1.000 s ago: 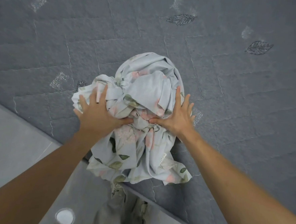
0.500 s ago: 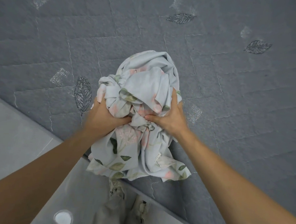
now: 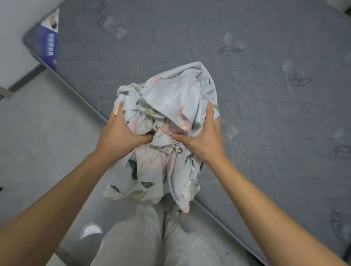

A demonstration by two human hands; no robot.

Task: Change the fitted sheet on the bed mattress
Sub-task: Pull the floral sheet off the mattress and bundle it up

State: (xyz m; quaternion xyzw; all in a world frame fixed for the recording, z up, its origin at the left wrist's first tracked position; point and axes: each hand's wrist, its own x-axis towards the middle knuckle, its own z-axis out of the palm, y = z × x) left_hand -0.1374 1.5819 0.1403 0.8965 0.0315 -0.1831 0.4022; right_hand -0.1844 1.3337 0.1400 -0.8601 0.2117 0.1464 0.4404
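While left hand (image 3: 122,133) and right hand (image 3: 203,139) grip the balled floral sheet (image 3: 172,103), the mattress (image 3: 275,119) lies bare; old sheet looks off, fresh one still unfitted.

Matt floral cloth sheet (image 3: 172,103); quilted grey mattress (image 3: 274,129).

One bundled floral sheet (image 3: 166,132), one grey mattress (image 3: 275,119), two hands, left hand (image 3: 120,135) and right hand (image 3: 203,139), one blue label (image 3: 51,41) on the mattress end
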